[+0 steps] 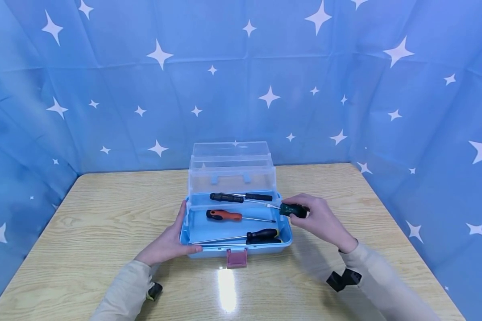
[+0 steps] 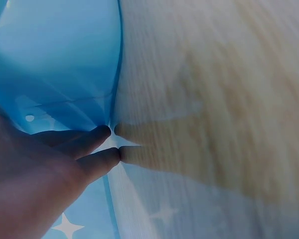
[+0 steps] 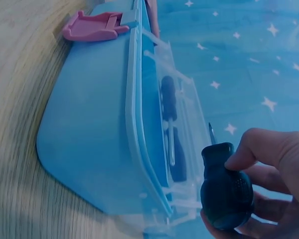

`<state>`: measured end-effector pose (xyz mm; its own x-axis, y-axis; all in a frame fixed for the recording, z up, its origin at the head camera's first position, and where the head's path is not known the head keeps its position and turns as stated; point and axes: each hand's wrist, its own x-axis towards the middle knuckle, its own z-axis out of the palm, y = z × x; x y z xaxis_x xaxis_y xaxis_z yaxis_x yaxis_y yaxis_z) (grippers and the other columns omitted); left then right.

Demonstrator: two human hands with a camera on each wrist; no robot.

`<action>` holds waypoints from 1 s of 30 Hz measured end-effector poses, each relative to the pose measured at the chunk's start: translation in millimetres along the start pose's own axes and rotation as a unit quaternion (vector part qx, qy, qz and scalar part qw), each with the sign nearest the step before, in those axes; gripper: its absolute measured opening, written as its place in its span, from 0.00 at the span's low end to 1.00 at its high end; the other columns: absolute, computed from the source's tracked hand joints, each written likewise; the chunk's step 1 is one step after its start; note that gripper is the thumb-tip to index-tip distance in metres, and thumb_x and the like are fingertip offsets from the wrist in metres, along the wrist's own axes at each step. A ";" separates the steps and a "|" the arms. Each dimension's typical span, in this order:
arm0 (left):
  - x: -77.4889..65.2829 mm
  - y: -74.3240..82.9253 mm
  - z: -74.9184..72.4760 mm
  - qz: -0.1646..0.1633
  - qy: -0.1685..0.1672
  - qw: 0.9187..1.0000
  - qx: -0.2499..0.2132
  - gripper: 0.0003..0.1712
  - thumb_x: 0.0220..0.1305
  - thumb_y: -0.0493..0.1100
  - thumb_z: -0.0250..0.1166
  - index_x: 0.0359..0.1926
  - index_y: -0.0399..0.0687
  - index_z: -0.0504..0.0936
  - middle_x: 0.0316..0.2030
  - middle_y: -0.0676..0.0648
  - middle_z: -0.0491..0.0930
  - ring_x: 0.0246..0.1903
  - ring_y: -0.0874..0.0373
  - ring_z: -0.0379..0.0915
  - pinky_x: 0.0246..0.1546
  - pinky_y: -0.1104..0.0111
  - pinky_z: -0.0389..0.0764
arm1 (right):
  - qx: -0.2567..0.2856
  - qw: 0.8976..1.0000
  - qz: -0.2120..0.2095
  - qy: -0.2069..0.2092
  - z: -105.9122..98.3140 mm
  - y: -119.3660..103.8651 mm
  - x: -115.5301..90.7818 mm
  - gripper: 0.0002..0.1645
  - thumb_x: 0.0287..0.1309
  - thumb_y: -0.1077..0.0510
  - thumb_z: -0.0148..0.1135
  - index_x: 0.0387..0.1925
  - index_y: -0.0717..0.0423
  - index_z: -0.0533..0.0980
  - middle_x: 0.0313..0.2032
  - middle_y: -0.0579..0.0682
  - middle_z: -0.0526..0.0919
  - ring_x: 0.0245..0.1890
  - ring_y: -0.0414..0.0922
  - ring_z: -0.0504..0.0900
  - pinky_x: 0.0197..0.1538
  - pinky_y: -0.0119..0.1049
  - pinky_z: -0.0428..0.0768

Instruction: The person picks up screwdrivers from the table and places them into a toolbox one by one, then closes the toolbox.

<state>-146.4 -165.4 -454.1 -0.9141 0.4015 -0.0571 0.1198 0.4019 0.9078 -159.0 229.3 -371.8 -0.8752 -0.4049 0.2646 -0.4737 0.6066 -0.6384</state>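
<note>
A light blue toolbox [image 1: 237, 253] stands on the table with its clear lid [image 1: 232, 178] raised at the back. My right hand [image 1: 317, 218] grips the dark handle of a screwdriver [image 1: 293, 210] at the box's right side; its shaft points left over the box. My left hand [image 1: 168, 240] rests against the box's left front corner, thumb along the front rim and fingers spread straight along the side. Inside lie an orange-and-black screwdriver [image 1: 225, 216], a black screwdriver [image 1: 262, 234] near the front and a black-handled one [image 1: 226, 197] at the back, partly behind the clear plastic.
A pink latch [image 1: 236, 258] hangs at the box's front. Another black handle [image 1: 259, 197] lies at the back of the box, and one more [image 1: 263, 241] lies along the front wall. Wood-grain table [image 1: 116, 200] surrounds the box, with a blue starry curtain [image 1: 233, 89] behind.
</note>
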 end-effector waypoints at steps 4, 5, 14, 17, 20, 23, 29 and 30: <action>0.1 -0.9 0.2 0.001 -0.002 1.000 -0.011 0.74 0.51 0.49 0.76 0.74 0.65 0.22 0.75 0.38 0.36 0.70 0.35 0.40 0.64 0.41 0.51 | 0.010 1.000 -0.007 -0.008 5.3 -1.7 3.3 0.21 0.53 0.70 0.63 0.51 0.60 0.80 0.48 0.55 0.82 0.32 0.45 0.75 0.25 0.32 0.74; 0.1 -1.0 0.2 0.001 -0.002 1.000 -0.014 0.74 0.51 0.49 0.76 0.74 0.65 0.22 0.75 0.38 0.36 0.70 0.35 0.40 0.64 0.41 0.51 | 0.013 1.000 -0.008 -0.010 6.7 -2.0 4.1 0.21 0.53 0.70 0.63 0.51 0.60 0.80 0.48 0.55 0.82 0.32 0.45 0.75 0.25 0.32 0.74; 0.3 -0.3 -0.2 0.003 -0.006 1.000 -0.022 0.73 0.52 0.48 0.76 0.74 0.64 0.22 0.75 0.39 0.36 0.70 0.35 0.40 0.64 0.41 0.50 | 0.037 0.998 -0.002 -0.043 16.7 -5.1 10.1 0.22 0.54 0.71 0.62 0.52 0.61 0.80 0.49 0.55 0.81 0.31 0.43 0.74 0.26 0.31 0.73; 0.4 -0.2 -0.5 0.003 -0.005 1.000 -0.022 0.73 0.52 0.47 0.76 0.74 0.64 0.22 0.75 0.38 0.36 0.70 0.36 0.41 0.65 0.42 0.50 | 0.038 0.998 -0.006 -0.054 19.1 -6.8 13.6 0.22 0.54 0.70 0.62 0.52 0.60 0.80 0.49 0.54 0.81 0.26 0.40 0.70 0.22 0.31 0.68; 0.7 -0.3 -0.7 0.001 -0.005 1.000 -0.018 0.73 0.52 0.47 0.76 0.74 0.64 0.22 0.75 0.39 0.36 0.70 0.36 0.40 0.65 0.42 0.50 | 0.036 0.997 -0.012 -0.066 21.3 -8.6 17.4 0.21 0.54 0.69 0.63 0.52 0.59 0.80 0.49 0.54 0.81 0.20 0.39 0.64 0.18 0.31 0.64; 1.2 -0.3 -0.9 -0.001 -0.005 1.000 -0.015 0.73 0.52 0.47 0.76 0.74 0.64 0.22 0.75 0.39 0.36 0.71 0.36 0.39 0.65 0.42 0.49 | 0.034 0.996 -0.017 -0.081 23.7 -10.0 21.4 0.21 0.54 0.68 0.63 0.52 0.60 0.80 0.49 0.54 0.82 0.18 0.37 0.61 0.19 0.30 0.64; 1.0 0.7 -0.7 -0.003 -0.005 1.000 -0.019 0.73 0.52 0.48 0.76 0.74 0.64 0.22 0.75 0.40 0.34 0.71 0.36 0.38 0.65 0.42 0.48 | 0.039 0.992 -0.011 -0.123 29.0 -12.6 30.0 0.20 0.54 0.68 0.62 0.51 0.62 0.80 0.49 0.55 0.82 0.12 0.36 0.55 0.20 0.31 0.63; 0.7 0.8 -0.5 -0.002 -0.005 1.000 -0.019 0.73 0.52 0.48 0.76 0.74 0.63 0.22 0.75 0.40 0.34 0.71 0.36 0.38 0.65 0.42 0.49 | 0.038 0.991 -0.010 -0.129 29.9 -12.9 31.2 0.20 0.55 0.68 0.62 0.51 0.62 0.80 0.49 0.55 0.82 0.12 0.35 0.55 0.20 0.31 0.64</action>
<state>-147.2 -165.2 -453.2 -0.9105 0.4083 -0.0655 0.1003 0.3718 0.9229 -177.3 188.3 -376.9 -0.8068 -0.5837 0.0914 -0.4739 0.5470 -0.6901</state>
